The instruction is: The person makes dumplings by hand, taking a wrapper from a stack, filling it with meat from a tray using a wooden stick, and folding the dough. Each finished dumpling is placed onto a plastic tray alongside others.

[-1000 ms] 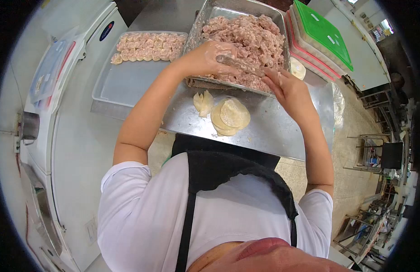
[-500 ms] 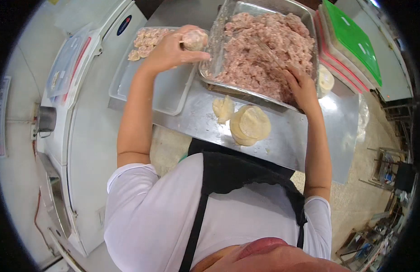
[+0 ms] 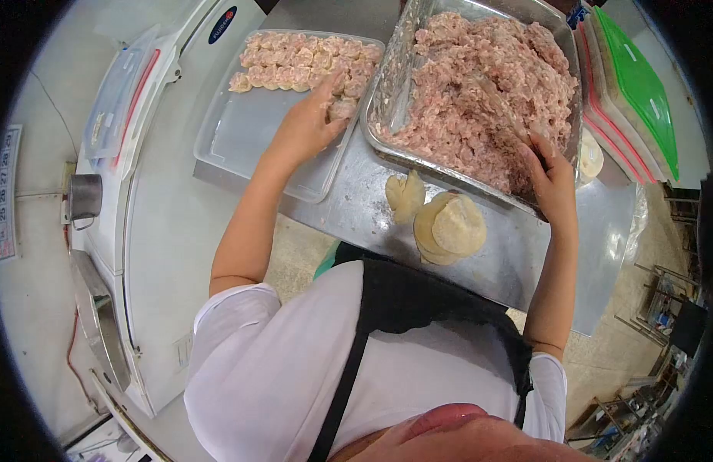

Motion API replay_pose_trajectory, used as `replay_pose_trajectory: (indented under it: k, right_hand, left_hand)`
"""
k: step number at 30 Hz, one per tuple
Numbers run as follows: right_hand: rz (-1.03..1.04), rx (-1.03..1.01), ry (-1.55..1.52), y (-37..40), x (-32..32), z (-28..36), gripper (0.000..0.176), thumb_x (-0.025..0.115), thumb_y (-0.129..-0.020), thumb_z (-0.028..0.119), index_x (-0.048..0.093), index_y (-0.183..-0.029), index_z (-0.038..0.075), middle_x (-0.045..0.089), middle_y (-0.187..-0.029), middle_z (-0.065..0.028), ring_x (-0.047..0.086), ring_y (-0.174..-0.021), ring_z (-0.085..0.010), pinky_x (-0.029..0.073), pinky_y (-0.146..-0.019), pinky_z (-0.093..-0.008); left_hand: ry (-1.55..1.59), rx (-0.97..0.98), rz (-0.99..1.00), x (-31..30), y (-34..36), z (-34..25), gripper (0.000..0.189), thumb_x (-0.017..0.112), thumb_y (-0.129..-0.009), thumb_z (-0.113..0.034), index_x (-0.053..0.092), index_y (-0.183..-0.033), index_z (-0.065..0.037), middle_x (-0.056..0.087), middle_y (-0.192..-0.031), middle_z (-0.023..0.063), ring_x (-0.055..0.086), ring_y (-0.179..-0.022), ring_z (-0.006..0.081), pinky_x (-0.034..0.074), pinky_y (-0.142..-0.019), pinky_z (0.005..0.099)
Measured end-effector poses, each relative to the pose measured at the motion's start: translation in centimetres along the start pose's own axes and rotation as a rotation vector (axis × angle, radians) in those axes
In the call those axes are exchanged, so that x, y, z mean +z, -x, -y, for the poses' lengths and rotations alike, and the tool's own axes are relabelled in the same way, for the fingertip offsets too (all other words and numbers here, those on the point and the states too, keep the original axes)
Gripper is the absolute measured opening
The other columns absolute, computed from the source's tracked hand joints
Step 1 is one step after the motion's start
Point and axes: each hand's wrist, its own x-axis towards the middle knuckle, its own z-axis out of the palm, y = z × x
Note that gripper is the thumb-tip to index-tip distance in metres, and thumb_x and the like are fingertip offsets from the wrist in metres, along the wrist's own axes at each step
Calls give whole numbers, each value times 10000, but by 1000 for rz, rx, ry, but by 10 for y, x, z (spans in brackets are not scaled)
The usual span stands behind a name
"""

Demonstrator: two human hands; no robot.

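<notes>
My left hand (image 3: 308,123) is over the right side of a shallow clear plastic tray (image 3: 241,158), its fingers closed around a meat-filled dumpling (image 3: 341,109). Rows of similar open-topped dumplings (image 3: 283,58) line the far part of that tray. My right hand (image 3: 552,181) grips the handle of a slim spatula-like tool (image 3: 499,104). The tool's far end lies in pink minced meat filling (image 3: 456,92), which is heaped in a deep metal pan (image 3: 387,138). In front of the pan lie a stack of round dumpling wrappers (image 3: 458,225) and a few loose folded wrappers (image 3: 405,196).
Stacked containers with a green lid (image 3: 637,92) stand right of the pan. Another pile of wrappers (image 3: 590,156) sits beside the pan. All this rests on a metal table (image 3: 341,212). A white freezer (image 3: 171,192) is at the left.
My left hand has lowered the dumpling to the tray, beside the rows. My right hand remains on the tool in the meat. The whole view has shifted slightly.
</notes>
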Motion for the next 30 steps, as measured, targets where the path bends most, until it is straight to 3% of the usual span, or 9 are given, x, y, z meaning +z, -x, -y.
replay_pose_trajectory:
  k: [6,11,16,19,22,24,27,29,30]
  right_hand:
    - [-26,-19,133,0,4,1,239,594,-924,176,631,-1103,22,660,-915,-184,643,-852,-312,483,-779,-343]
    - [14,-269,211,-5,1,13,237,597,-920,195,645,-1089,37,628,-840,-190,628,-804,-348,487,-731,-388]
    - [317,-280,628,-38,-29,78,284,612,-889,293,681,-850,20,595,-727,-168,602,-705,-356,471,-630,-438]
    - [264,-389,975,-52,-7,94,341,584,-895,331,663,-724,47,615,-695,-140,623,-694,-343,489,-611,-431]
    - [247,-517,1014,-18,30,81,359,566,-894,361,667,-709,70,631,-663,-122,645,-650,-314,502,-568,-426]
    - [289,-532,1042,-6,29,90,361,570,-891,364,669,-711,67,635,-656,-118,648,-632,-301,502,-552,-421]
    - [387,-447,1050,-16,5,105,343,575,-889,346,672,-713,68,639,-663,-120,654,-613,-279,511,-545,-407]
    - [332,-404,1120,-41,-3,104,349,551,-903,348,678,-742,65,658,-694,-120,670,-650,-269,524,-573,-400]
    - [222,-481,1059,-47,4,97,335,558,-900,348,680,-774,62,666,-713,-130,670,-673,-290,522,-590,-416]
  left_hand:
    - [68,179,16,9,-8,15,860,657,-786,-67,206,-1502,-216,601,-1228,182,620,-1006,351,496,-872,394]
    - [91,72,139,-9,-19,38,833,545,-766,9,224,-1504,-206,598,-1250,169,605,-1087,328,442,-980,381]
    - [148,102,50,5,-33,66,825,472,-733,46,264,-1495,-192,589,-1262,175,604,-1085,318,415,-1011,365]
    - [182,170,-37,6,-31,73,798,506,-751,2,238,-1490,-136,431,-1412,225,492,-1235,379,383,-1045,405]
    - [208,133,-32,4,-27,67,721,524,-771,-11,325,-1455,-121,538,-1302,203,571,-1124,348,445,-957,393]
    - [161,96,-181,-8,-15,47,530,562,-792,-36,508,-1317,-87,633,-1067,140,621,-941,288,493,-823,362]
    - [215,142,-256,-17,23,-4,269,608,-857,-55,644,-1123,-70,651,-989,92,626,-938,209,506,-761,313]
    - [353,522,-248,2,38,-33,123,633,-841,-75,657,-960,-57,647,-880,73,625,-846,234,500,-728,328]
    - [341,573,-120,13,45,-47,125,654,-825,-97,646,-945,-62,642,-890,80,618,-839,259,502,-741,343]
